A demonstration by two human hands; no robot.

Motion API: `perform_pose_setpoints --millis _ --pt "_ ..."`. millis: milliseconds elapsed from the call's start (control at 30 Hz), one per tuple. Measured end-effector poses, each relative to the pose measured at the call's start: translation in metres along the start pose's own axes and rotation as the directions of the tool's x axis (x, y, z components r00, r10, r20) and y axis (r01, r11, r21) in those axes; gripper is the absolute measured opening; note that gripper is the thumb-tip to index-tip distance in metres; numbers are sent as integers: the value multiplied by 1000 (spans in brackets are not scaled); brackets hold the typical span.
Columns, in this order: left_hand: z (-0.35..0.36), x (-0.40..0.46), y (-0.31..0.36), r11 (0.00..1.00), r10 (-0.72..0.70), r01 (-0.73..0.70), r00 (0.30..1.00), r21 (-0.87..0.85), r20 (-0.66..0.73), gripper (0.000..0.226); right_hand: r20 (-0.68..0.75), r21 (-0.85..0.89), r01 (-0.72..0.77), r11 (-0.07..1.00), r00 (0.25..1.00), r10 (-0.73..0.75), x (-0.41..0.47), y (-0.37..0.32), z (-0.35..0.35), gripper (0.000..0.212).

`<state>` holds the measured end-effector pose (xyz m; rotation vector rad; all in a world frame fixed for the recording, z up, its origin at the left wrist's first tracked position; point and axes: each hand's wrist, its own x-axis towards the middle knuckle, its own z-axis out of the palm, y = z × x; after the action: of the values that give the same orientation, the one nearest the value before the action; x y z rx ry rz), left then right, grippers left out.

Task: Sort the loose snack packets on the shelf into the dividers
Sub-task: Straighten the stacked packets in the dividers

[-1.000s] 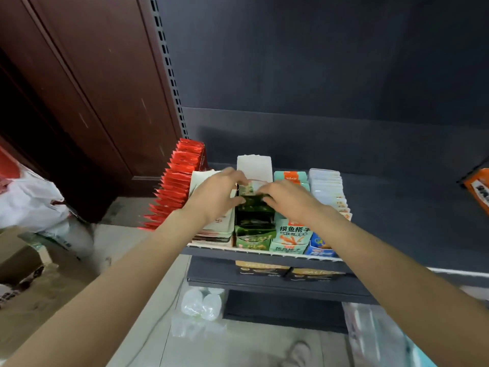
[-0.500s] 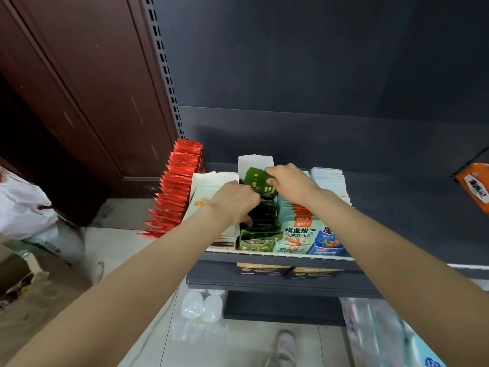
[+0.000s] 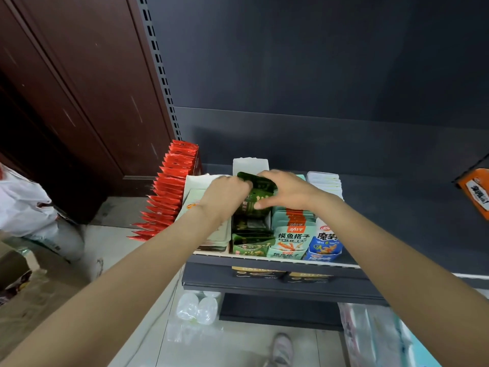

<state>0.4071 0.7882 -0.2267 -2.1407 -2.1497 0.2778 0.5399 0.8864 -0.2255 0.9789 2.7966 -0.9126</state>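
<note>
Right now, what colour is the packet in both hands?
Dark green packet with pale markings, seen in the head view.

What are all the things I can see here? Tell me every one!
red packets: many, red, leftmost row on shelf
pale packets: a stack, whitish, second row
green packets: many, dark green, middle divider
held green packet: one, above middle divider
mint packets: several, mint-green, right of green
blue-white packets: several, rightmost row
orange box: one, far right
shelf: one, dark grey
white bag: one, floor left
left hand: grips held packet
right hand: grips held packet
</note>
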Motion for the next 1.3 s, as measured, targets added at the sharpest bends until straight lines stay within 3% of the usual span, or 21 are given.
perform_pose_setpoints --millis 67,167,233,267,333,400,500,633,833,1067,1300 --pt "1 5 -6 994 -65 62 997 -95 -30 35 -67 -83 -1 997 998 -5 6 -1 4 70" --pt "1 4 -8 922 -208 140 965 -361 -157 27 -124 -180 -57 982 992 35 17 -4 10 55" --pt "-3 -1 -7 894 -224 68 924 -443 -310 25 -115 -221 -84 972 992 60 20 -6 11 43" --pt "-5 -4 -7 893 -163 0 932 -450 -324 23 -111 -230 -84 970 992 59 20 -6 11 39" --pt "-7 -11 -5 867 26 -101 987 -487 -158 17 -123 -247 -72 966 992 42 18 -5 12 37" --pt "-2 -13 -3 861 169 -123 984 -494 51 23 -136 -264 -65 962 990 29 17 -5 13 39" --pt "4 -11 -1 851 223 -105 960 -515 172 38 -157 -266 -58 962 987 16 18 -4 17 40" --pt "4 -7 -1 849 243 -88 940 -520 238 48 -162 -239 -59 969 987 20 19 -2 17 42" --pt "13 -3 -2 896 296 -153 906 -417 302 32 -142 -220 -53 974 990 22 17 -3 16 46" --pt "21 -2 1 873 290 -116 904 -473 314 27 -131 -227 -52 973 991 23 15 -5 15 42" --pt "19 5 3 883 309 -148 898 -446 313 40 -131 -200 -55 978 991 29 17 -5 12 44"
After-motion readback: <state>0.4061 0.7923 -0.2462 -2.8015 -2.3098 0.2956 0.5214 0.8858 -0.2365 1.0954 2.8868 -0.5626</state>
